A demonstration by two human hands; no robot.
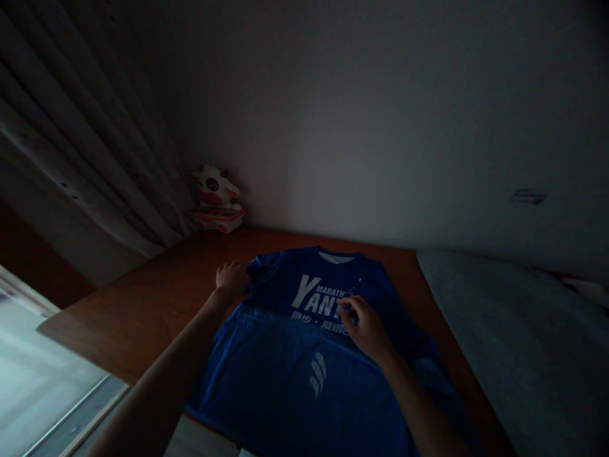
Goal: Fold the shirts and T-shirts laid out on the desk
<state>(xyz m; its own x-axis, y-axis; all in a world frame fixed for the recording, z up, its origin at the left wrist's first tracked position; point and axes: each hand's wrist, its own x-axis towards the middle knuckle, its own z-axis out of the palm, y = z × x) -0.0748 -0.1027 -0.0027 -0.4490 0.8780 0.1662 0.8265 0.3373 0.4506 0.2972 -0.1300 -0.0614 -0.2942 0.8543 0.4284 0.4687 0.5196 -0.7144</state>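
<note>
A blue sports shirt [295, 374] with white lettering lies flat on a brown wooden table [157, 304], collar toward the wall. Its lower part is folded up over the chest, the folded edge running across the print. My left hand [231, 278] is closed on the shirt's left sleeve edge. My right hand [364, 325] pinches the folded edge near the middle of the lettering. The room is dim, so fine detail of the fingers is hard to see.
A small cow figure [215, 198] sits on a box in the far left corner by the curtain [85, 158]. A grey cloth or pillow [518, 343] lies along the right. The wall [380, 127] stands behind the table.
</note>
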